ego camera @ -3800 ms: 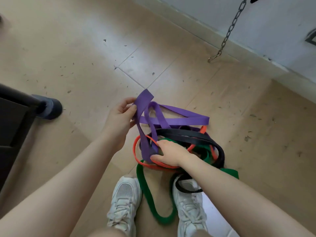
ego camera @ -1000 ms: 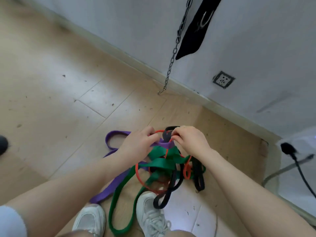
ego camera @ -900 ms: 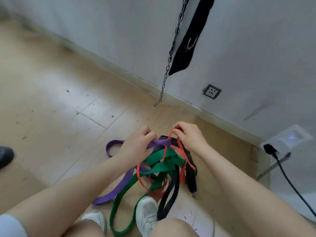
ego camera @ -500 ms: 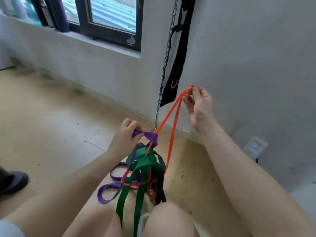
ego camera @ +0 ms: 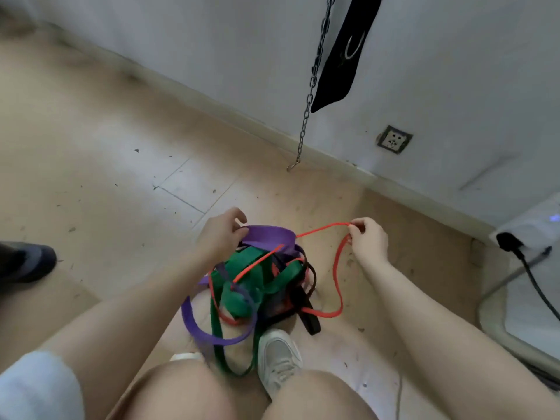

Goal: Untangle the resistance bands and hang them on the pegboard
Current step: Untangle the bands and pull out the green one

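A tangle of resistance bands hangs low over the floor between my knees. My left hand grips the wide purple band at the top of the knot. A green band and a black band are wound into the bundle below it. My right hand pinches the thin orange band and holds a loop of it out to the right of the tangle. No pegboard is in view.
A metal chain with a hook and a black strap hang by the white wall ahead. A wall socket sits low on that wall. A plug and cable are at the right. My white shoe stands under the bands.
Both hands have dropped lower with the bands. My right hand has moved out to the right with the orange band, whose loop now hangs slack. The view has tilted down toward the floor.
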Tool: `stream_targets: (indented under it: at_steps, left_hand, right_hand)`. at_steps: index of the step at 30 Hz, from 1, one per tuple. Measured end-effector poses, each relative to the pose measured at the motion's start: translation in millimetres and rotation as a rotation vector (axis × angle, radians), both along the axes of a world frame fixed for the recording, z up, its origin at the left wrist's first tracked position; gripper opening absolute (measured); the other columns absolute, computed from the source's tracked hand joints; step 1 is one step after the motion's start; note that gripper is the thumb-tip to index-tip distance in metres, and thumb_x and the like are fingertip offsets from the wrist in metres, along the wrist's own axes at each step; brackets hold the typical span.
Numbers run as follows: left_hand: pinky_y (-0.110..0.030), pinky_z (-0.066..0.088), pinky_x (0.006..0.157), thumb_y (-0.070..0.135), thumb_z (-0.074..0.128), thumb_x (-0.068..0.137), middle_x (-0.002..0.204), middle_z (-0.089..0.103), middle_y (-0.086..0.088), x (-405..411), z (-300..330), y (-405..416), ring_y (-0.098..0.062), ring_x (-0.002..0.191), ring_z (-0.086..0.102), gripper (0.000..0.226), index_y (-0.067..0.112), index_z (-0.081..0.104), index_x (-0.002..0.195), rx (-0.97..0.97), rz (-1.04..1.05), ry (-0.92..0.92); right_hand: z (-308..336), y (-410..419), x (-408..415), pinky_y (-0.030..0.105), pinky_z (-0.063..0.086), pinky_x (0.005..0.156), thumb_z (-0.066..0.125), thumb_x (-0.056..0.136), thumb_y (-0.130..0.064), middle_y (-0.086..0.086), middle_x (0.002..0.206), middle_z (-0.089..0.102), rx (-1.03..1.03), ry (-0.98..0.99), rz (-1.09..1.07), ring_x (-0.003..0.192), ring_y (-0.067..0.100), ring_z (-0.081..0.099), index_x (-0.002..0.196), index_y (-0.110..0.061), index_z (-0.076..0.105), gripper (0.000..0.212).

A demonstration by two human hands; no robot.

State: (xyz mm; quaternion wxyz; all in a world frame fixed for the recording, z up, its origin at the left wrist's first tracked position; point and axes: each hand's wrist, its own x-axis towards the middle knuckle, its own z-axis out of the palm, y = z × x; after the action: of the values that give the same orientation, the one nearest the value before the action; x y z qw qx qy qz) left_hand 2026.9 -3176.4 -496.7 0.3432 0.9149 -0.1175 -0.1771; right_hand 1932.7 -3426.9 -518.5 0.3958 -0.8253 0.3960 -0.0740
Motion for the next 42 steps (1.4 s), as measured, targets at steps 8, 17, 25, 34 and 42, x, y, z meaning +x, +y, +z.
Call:
stream_targets:
  at_steps: [8,17,25,34,42]
  left_hand:
    - [-0.024,0.05,0.062,0.011,0.05,0.094,0.066,0.062,-0.001,41.6,-46.9,-8.6,-0.011,0.059,0.06,0.021,0.016,0.061,0.077,-0.416,0.326,0.319]
    - [-0.031,0.051,0.08,0.033,0.056,0.091,0.093,0.063,0.005,60.5,-73.0,-4.1,-0.014,0.087,0.061,0.016,0.024,0.056,0.104,-0.339,0.239,0.212]
    - [-0.041,0.033,0.102,0.017,0.043,0.096,0.134,0.041,-0.015,83.1,-137.0,13.9,-0.032,0.125,0.037,0.037,0.01,0.044,0.132,0.254,0.384,0.01]
    - [-0.038,0.045,0.059,0.03,0.052,0.093,0.115,0.045,-0.006,37.8,-169.9,-56.4,-0.028,0.091,0.058,0.033,0.012,0.043,0.119,0.389,-0.304,-0.005]
    - [-0.038,0.038,0.079,0.005,0.048,0.088,0.103,0.058,-0.016,47.7,-162.8,-21.3,-0.035,0.098,0.054,0.022,0.005,0.061,0.105,0.162,-0.013,-0.032]
  right_hand:
    - [-70.7,36.4,41.4,0.033,0.043,0.101,0.055,0.092,-0.012,0.004,0.122,0.054,0.193,0.049,0.374,0.106,0.014,0.054,0.128,-0.01,0.05,0.036]
    - [-143.1,91.7,85.0,0.039,0.038,0.105,0.046,0.096,-0.017,0.01,0.137,0.048,0.119,0.242,0.55,0.126,0.028,0.047,0.135,-0.013,0.045,0.039]
    - [-176.5,85.2,98.0,0.046,0.002,0.116,0.044,0.097,-0.02,0.004,0.155,0.024,-0.441,0.433,0.787,0.145,0.021,0.012,0.149,-0.015,0.01,0.062]
    - [-174.6,55.8,110.5,0.05,0.003,0.111,0.05,0.088,-0.051,-0.001,0.11,0.063,-0.544,0.492,0.956,0.122,0.024,0.04,0.111,-0.021,0.052,0.039]
    - [-151.7,9.6,80.9,0.038,0.007,0.108,0.053,0.08,-0.027,0.003,0.088,0.062,-0.56,0.306,0.871,0.105,0.027,0.052,0.088,-0.017,0.062,0.016]
